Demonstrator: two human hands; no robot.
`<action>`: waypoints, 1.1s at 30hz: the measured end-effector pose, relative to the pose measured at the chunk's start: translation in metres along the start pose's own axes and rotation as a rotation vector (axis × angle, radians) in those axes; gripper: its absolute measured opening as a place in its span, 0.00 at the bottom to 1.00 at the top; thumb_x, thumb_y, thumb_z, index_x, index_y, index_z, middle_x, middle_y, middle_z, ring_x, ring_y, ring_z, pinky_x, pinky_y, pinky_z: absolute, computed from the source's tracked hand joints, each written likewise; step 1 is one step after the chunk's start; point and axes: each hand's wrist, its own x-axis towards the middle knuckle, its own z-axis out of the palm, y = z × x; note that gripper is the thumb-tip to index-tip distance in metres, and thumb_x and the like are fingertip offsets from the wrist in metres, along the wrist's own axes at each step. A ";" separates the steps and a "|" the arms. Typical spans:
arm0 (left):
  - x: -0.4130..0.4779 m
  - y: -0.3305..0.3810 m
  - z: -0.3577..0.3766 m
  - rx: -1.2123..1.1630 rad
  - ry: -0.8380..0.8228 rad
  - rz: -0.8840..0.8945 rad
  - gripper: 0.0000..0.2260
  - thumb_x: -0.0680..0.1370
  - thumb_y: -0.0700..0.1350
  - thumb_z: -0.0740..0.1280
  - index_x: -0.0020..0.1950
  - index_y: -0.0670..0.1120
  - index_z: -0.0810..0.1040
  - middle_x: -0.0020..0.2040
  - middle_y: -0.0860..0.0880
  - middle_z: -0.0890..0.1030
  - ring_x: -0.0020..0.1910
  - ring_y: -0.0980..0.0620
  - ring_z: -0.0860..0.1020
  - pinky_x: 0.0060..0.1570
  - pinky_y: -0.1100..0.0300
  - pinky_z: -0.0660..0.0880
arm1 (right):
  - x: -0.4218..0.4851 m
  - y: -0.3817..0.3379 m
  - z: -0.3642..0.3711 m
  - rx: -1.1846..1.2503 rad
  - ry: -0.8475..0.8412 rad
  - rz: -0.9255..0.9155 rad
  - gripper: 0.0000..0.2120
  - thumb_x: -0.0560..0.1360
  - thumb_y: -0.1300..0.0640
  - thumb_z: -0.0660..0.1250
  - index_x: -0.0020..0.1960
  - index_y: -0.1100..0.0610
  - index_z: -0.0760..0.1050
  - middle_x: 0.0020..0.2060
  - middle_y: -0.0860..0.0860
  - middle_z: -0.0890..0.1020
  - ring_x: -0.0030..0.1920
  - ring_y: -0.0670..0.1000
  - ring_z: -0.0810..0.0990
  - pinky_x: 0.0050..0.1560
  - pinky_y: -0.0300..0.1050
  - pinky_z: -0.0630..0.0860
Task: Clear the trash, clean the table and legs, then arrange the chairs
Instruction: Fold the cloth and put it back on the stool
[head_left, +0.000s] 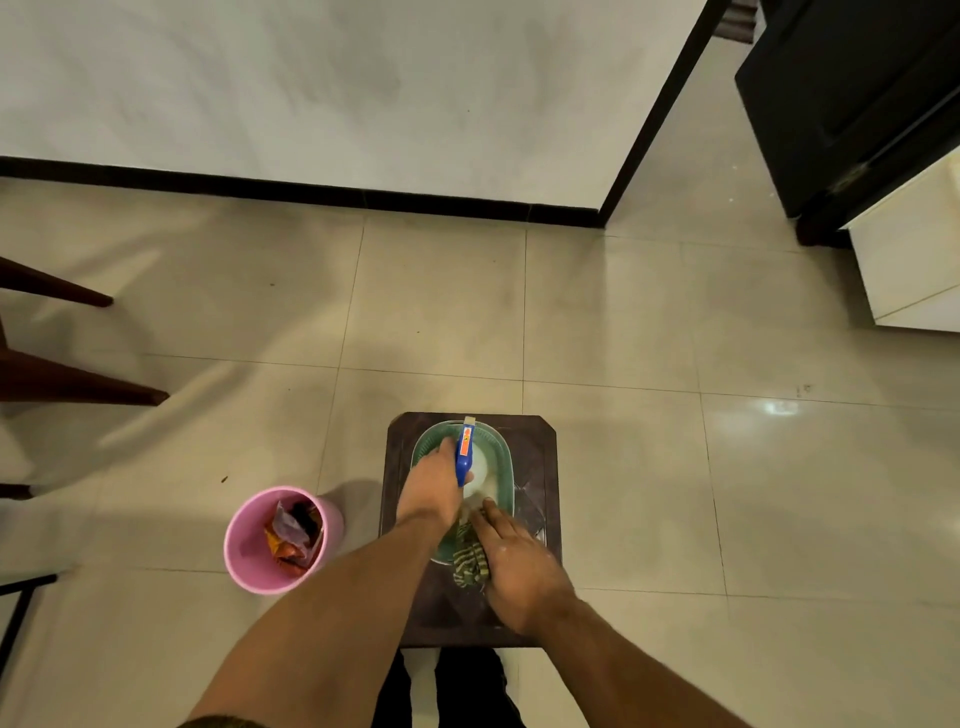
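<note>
A dark brown plastic stool (540, 462) stands on the tiled floor below me, with a green oval basin (498, 457) on it. My left hand (431, 488) is wrapped around a white spray bottle (478, 467) with a blue trigger head, which stands in the basin. My right hand (514, 561) rests on a striped green cloth (467, 561) that lies over the basin's near rim. A pink bin (244, 540) with crumpled wrappers inside stands on the floor just left of the stool.
Dark wooden chair legs (78, 384) reach in from the left edge. A black metal frame (21, 608) is at the lower left. A wall with black skirting (311, 189) runs behind, and a dark door (852, 104) and a white cabinet (914, 260) stand at the right.
</note>
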 end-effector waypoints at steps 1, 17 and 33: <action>0.000 -0.001 0.002 0.002 0.005 0.006 0.19 0.81 0.42 0.65 0.72 0.49 0.67 0.61 0.47 0.81 0.58 0.50 0.81 0.61 0.48 0.78 | 0.000 0.002 0.002 0.006 -0.001 -0.002 0.39 0.79 0.56 0.62 0.81 0.46 0.42 0.81 0.46 0.47 0.80 0.52 0.50 0.78 0.56 0.57; -0.057 -0.018 -0.005 -0.210 0.162 -0.270 0.14 0.78 0.41 0.67 0.63 0.40 0.76 0.59 0.45 0.80 0.58 0.43 0.79 0.54 0.57 0.73 | -0.034 -0.019 0.014 0.346 0.370 0.326 0.21 0.73 0.58 0.63 0.66 0.54 0.73 0.62 0.55 0.72 0.58 0.60 0.78 0.59 0.52 0.76; -0.216 -0.081 -0.050 -1.479 -0.311 -0.402 0.27 0.80 0.63 0.61 0.63 0.41 0.76 0.58 0.39 0.84 0.58 0.41 0.82 0.64 0.43 0.75 | -0.122 -0.105 0.034 1.962 0.190 0.296 0.21 0.70 0.66 0.56 0.60 0.67 0.76 0.51 0.64 0.83 0.48 0.62 0.82 0.50 0.56 0.79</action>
